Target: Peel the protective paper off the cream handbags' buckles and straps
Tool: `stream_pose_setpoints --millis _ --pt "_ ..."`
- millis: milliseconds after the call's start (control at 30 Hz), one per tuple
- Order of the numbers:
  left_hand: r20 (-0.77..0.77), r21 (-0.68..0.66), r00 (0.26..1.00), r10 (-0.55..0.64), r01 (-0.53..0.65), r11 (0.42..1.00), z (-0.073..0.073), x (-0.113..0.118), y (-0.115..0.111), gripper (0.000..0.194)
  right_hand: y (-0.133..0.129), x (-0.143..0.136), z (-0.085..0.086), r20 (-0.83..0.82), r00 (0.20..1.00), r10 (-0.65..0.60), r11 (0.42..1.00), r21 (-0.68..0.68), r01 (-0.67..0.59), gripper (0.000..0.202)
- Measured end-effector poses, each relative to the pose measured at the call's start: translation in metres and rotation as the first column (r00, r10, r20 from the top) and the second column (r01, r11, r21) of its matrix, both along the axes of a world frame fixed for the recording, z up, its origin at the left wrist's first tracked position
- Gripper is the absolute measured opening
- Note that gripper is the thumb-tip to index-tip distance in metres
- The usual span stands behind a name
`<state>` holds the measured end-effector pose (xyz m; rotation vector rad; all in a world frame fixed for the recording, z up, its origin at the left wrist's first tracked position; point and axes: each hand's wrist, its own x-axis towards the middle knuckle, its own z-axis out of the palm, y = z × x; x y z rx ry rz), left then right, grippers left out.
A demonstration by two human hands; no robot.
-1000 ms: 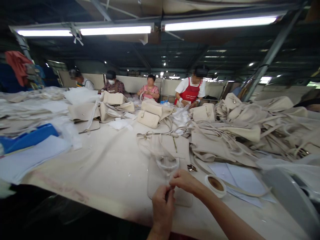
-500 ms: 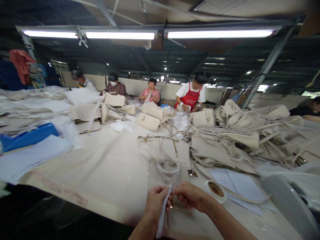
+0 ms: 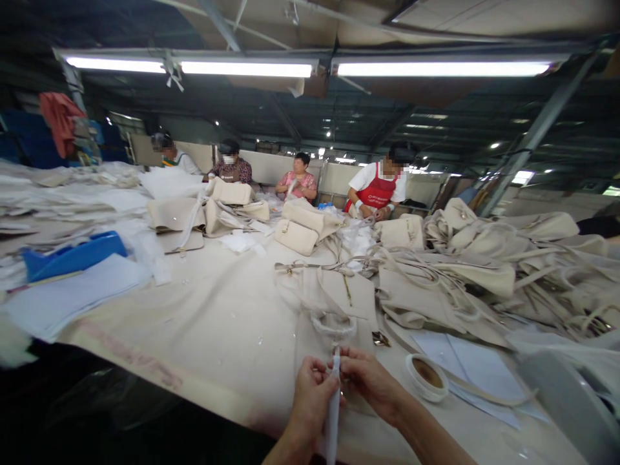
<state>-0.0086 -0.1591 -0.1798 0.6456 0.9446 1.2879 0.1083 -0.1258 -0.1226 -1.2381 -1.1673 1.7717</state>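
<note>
A beige handbag (image 3: 361, 294) lies on the table in front of me, its looped handle (image 3: 334, 328) covered in thin white wrapping. Just below that loop, both my hands meet at a narrow white strip (image 3: 332, 420) that hangs toward the table's near edge. My left hand (image 3: 314, 392) pinches the strip between thumb and fingers. Closed on the strip's upper part from the other side is my right hand (image 3: 365, 381). Whatever lies inside the strip is hidden by the fingers. Gold-coloured hardware (image 3: 380, 338) shows beside the bag.
A tape roll (image 3: 426, 378) and white sheets (image 3: 460, 361) lie right of my hands, near a grey object (image 3: 557, 400). Beige bags (image 3: 465, 271) are heaped behind. At left sits a blue tray (image 3: 72, 255). Several people, one in a red apron (image 3: 378, 194), work across the table.
The view has swung slightly left, shifting everything rightward in the picture. My right-hand fingers have moved up along the strip, which hangs straighter. Both hands keep their hold.
</note>
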Motion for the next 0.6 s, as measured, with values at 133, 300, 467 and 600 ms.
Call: stream_pose_setpoints --millis 133,300,467,600 --pt "-0.002 0.001 0.999 -0.048 0.048 0.999 -0.001 -0.002 0.0 0.057 -0.004 -0.004 -0.001 -0.136 0.989 0.051 0.995 -0.083 -0.063 0.035" --pt "-0.039 -0.002 0.998 -0.041 0.041 0.999 0.0 -0.001 0.003 0.054 -0.001 -0.009 -0.014 -0.04 0.999 0.019 1.0 -0.008 -0.02 0.051" --pt "0.072 -0.062 0.992 -0.101 0.106 0.992 0.009 -0.011 0.004 0.05 0.0 0.001 -0.017 -0.164 0.985 0.049 0.999 0.006 -0.048 0.053" --pt "0.143 -0.103 0.972 -0.185 0.2 0.974 0.014 -0.019 0.005 0.053 -0.002 -0.002 -0.021 -0.185 0.983 -0.013 1.0 -0.011 0.011 0.057"
